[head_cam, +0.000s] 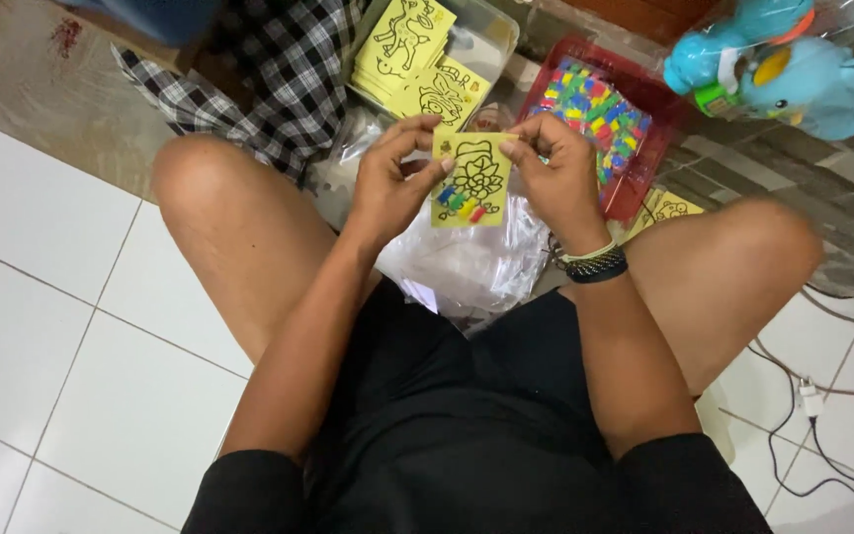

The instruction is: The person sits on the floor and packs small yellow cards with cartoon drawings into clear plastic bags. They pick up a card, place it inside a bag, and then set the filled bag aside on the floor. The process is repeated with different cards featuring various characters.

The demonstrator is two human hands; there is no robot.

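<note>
Now both hands, left (392,183) & right (555,173), pinch yellow card (470,183) btwn them.

head camera, looking steeply down, close

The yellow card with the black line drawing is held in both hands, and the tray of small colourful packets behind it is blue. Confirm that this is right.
Not quite: the tray is red, not blue, as the head view shows. The rest holds: the yellow card with its black line drawing is held by the left hand and the right hand, and the tray of colourful packets lies behind it.
</note>
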